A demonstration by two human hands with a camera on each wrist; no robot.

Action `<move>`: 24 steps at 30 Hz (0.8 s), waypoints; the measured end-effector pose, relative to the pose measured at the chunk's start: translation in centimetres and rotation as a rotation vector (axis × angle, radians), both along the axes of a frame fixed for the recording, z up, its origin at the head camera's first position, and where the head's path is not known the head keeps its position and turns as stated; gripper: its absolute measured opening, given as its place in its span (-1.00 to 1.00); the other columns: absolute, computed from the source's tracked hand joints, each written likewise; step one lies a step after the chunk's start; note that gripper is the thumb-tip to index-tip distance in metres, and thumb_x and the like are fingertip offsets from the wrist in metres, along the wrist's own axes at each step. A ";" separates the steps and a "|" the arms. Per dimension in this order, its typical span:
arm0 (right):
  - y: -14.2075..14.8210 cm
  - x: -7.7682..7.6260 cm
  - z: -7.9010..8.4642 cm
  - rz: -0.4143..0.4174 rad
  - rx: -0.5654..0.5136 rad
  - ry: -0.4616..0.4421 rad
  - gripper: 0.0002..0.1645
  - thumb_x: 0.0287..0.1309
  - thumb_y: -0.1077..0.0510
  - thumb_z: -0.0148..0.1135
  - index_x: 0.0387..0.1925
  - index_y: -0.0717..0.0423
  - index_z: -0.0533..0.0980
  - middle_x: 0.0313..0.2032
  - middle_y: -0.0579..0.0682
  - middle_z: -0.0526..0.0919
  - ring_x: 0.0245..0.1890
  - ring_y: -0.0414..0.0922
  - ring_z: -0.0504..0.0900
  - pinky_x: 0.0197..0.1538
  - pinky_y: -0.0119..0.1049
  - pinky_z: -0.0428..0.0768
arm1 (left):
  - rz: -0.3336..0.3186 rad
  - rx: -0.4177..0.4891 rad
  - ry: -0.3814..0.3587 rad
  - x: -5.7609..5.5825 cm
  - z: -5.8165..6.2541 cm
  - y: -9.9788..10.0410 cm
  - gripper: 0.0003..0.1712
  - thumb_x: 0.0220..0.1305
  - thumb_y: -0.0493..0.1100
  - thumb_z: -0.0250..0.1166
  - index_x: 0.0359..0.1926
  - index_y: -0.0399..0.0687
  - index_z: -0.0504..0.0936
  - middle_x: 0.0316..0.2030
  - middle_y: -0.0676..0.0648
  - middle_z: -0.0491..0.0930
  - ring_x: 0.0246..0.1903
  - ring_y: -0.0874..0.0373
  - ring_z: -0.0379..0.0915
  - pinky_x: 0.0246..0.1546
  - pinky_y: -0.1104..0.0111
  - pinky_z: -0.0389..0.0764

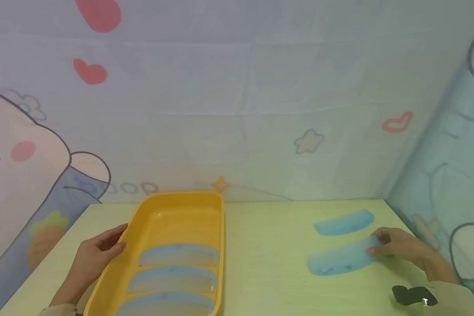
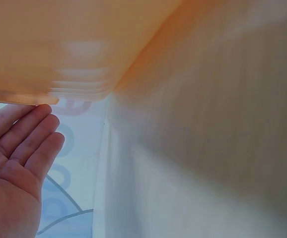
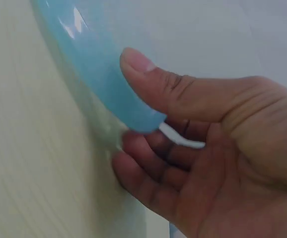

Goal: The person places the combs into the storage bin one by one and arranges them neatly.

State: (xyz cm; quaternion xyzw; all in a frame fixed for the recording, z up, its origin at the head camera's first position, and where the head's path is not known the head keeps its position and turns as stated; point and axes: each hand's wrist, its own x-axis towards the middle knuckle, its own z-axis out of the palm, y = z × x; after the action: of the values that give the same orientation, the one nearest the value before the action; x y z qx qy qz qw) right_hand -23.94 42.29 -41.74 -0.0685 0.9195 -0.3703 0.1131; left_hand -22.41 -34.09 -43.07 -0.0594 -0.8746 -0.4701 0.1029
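In the head view my right hand [image 1: 403, 248] pinches the right end of a translucent blue comb [image 1: 339, 259] low over the table. The right wrist view shows the thumb on the comb's [image 3: 104, 74] face and the fingers behind it. Just beyond lies another blue comb [image 1: 344, 222]. On the left, my left hand [image 1: 92, 259] holds the left rim of a yellow tray [image 1: 221, 228], thumb at the rim. Seen from the left wrist, its fingers reach up under the tray's edge. Three combs, the uppermost one [image 1: 177, 254] included, lie in a column in the tray, teeth towards me.
The pale table [image 1: 268, 245] ends at a printed cloth backdrop [image 1: 245, 101] behind. A second cloth wall [image 1: 450, 175] rises along the right side, close to the right forearm. The tray's far end stands near the back edge.
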 end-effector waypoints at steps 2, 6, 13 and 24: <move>0.2 0.0 0.0 0.051 -0.101 -0.028 -0.51 0.43 0.11 0.39 0.11 0.44 0.49 0.01 0.09 0.60 -0.04 -0.11 0.55 -0.03 -0.28 0.64 | 0.001 -0.004 -0.002 0.0 0.0 0.0 -0.37 0.51 -0.10 0.39 0.46 -0.28 0.51 0.32 -0.36 0.53 -0.02 0.62 0.52 -0.13 0.55 0.68; -0.1 -0.1 0.3 0.119 -0.281 -0.055 -0.55 0.52 0.23 0.26 0.18 0.51 0.39 0.01 0.13 0.63 -0.06 -0.08 0.69 0.02 -0.25 0.72 | 0.008 -0.012 -0.013 0.1 0.1 -0.1 -0.37 0.51 -0.08 0.40 0.47 -0.27 0.52 0.33 -0.36 0.53 -0.03 0.66 0.48 -0.13 0.56 0.67; -2.2 0.3 2.3 0.034 -0.355 0.090 -0.57 0.56 0.16 0.22 0.25 0.33 0.38 -0.03 0.01 0.71 -0.01 -0.07 0.71 0.04 -0.36 0.62 | 0.010 -0.013 -0.018 0.0 -0.1 -0.4 -0.36 0.51 -0.09 0.40 0.47 -0.26 0.51 0.34 -0.35 0.51 -0.02 0.68 0.47 -0.12 0.56 0.68; -6.6 0.6 5.4 -0.161 -0.455 0.375 -0.75 0.54 0.10 0.30 0.15 -0.03 0.56 -0.08 -0.32 0.71 -0.08 -0.32 0.65 0.01 -0.58 0.54 | 0.004 0.012 -0.006 0.0 0.0 -0.3 -0.37 0.50 -0.13 0.40 0.47 -0.28 0.51 0.30 -0.28 0.57 -0.01 0.60 0.54 -0.13 0.53 0.70</move>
State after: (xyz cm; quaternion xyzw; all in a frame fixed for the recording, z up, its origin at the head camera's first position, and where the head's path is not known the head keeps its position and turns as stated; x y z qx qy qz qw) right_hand -23.35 35.67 -36.38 -0.0860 0.8203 -0.5553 -0.1065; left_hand -22.46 -34.43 -43.09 -0.0558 -0.8721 -0.4755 0.1014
